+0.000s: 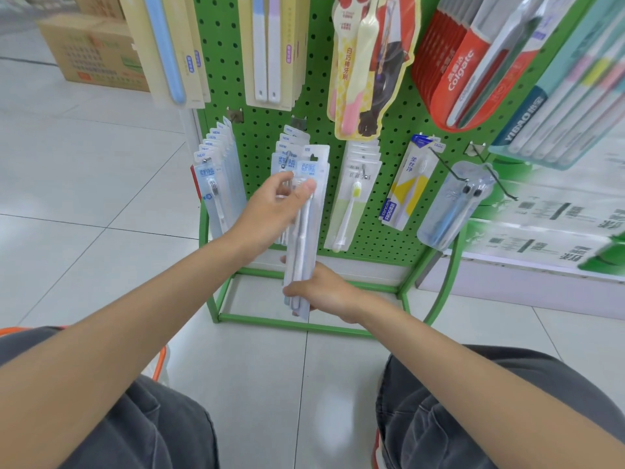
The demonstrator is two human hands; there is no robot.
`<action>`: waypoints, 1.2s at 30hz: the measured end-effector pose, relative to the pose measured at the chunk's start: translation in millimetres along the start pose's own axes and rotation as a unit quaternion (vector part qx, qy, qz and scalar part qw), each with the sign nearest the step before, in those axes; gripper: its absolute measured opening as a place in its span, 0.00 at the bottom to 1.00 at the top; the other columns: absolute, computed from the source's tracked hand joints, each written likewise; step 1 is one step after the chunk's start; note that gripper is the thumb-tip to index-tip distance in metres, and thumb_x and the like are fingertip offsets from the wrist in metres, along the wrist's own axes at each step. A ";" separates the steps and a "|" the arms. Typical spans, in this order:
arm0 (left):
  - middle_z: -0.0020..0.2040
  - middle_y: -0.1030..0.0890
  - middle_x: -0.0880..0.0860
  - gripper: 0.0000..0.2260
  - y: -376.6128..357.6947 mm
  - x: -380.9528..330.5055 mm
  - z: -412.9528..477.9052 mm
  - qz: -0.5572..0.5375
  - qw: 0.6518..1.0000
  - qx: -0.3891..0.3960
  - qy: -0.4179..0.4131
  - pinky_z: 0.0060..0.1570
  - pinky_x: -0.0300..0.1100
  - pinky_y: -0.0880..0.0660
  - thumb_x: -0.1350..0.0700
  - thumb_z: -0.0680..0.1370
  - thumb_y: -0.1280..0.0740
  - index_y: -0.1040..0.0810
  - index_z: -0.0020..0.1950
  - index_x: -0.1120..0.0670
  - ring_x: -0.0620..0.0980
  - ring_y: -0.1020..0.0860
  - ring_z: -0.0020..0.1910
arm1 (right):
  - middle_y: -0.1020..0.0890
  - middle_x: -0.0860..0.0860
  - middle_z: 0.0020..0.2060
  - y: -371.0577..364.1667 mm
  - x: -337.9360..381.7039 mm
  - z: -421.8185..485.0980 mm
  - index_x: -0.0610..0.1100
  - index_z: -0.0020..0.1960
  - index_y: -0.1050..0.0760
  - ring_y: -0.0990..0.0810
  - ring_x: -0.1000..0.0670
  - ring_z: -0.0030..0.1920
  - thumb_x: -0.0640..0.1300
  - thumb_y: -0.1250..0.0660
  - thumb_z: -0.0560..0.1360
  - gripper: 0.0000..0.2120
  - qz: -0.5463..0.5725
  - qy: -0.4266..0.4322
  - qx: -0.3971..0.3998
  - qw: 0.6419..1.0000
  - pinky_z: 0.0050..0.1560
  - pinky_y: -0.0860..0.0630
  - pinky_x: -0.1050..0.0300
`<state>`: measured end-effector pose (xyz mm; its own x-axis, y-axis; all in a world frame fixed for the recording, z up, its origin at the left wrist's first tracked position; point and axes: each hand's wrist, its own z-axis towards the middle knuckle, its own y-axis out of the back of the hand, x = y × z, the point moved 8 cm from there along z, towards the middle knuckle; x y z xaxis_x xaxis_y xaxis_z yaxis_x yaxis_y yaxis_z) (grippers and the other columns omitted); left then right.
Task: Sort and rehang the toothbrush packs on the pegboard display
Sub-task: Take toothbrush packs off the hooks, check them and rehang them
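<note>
A green pegboard holds rows of toothbrush packs on hooks. In front of its lower middle hook I hold a small stack of pale blue toothbrush packs upright. My left hand pinches the upper part of the stack with thumb and fingers. My right hand grips the stack's bottom end. Behind the stack, more packs of the same kind hang on the hook. Another row of blue packs hangs to the left.
To the right hang white packs with a yellow-headed brush, a yellow-and-white pack and a clear blister pack. Red Colgate packs hang above. The green stand frame sits on tiled floor. A cardboard box stands far left.
</note>
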<state>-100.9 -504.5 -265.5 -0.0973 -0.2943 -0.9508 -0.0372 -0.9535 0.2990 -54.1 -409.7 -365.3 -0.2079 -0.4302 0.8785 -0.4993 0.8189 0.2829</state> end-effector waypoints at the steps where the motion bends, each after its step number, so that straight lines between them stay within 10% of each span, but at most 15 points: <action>1: 0.60 0.27 0.47 0.27 -2.4 -1.9 -1.6 0.012 1.000 0.008 -0.006 0.58 0.42 0.25 0.42 0.78 0.34 0.34 0.74 0.50 0.45 0.24 0.58 | 0.24 0.43 0.52 1.3 2.8 -0.9 0.45 0.76 0.42 0.23 0.47 0.44 0.36 0.37 0.78 0.29 -0.031 0.016 -0.012 0.999 0.45 0.22 0.57; 8: 0.60 0.21 0.58 0.20 1.3 -0.6 2.5 -0.006 1.000 -0.006 -0.011 0.54 0.52 0.21 0.51 0.82 0.40 0.35 0.75 0.51 0.56 0.21 0.53 | 0.26 0.48 0.52 7.8 1.4 -0.8 0.52 0.71 0.43 0.21 0.48 0.49 0.53 0.29 0.75 0.32 -0.090 0.046 -0.029 0.994 0.52 0.23 0.53; 13: 0.56 0.20 0.47 0.15 10.5 -8.8 -0.5 -0.017 0.998 -0.046 -0.044 0.48 0.35 0.27 0.55 0.85 0.47 0.28 0.68 0.52 0.43 0.22 0.51 | 0.23 0.50 0.50 5.8 -1.3 0.3 0.57 0.73 0.46 0.18 0.49 0.51 0.51 0.19 0.65 0.47 -0.085 0.060 0.003 0.995 0.52 0.21 0.54; 25: 0.53 0.17 0.52 0.13 14.9 10.3 3.4 -0.139 0.986 -0.070 0.068 0.54 0.48 0.23 0.52 0.86 0.48 0.24 0.56 0.51 0.52 0.18 0.53 | 0.16 0.50 0.39 21.9 12.9 4.4 0.54 0.47 0.24 0.20 0.54 0.37 0.40 0.28 0.74 0.10 -0.090 0.116 -0.029 0.989 0.44 0.21 0.51; 36: 0.52 0.17 0.51 0.10 -4.0 8.8 -1.7 -0.160 0.984 -0.016 0.071 0.52 0.46 0.22 0.49 0.85 0.45 0.24 0.53 0.47 0.50 0.18 0.50 | 0.16 0.52 0.38 60.3 40.5 -2.9 0.39 0.46 0.19 0.20 0.59 0.34 0.43 0.27 0.74 0.07 -0.049 0.134 -0.129 0.981 0.37 0.25 0.64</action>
<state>-99.9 -503.3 -275.2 0.0548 0.0170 -0.9984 -0.0123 -0.9998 -0.0177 -90.2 -376.7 -311.5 0.0770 -0.4250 0.9019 -0.2686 0.8623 0.4292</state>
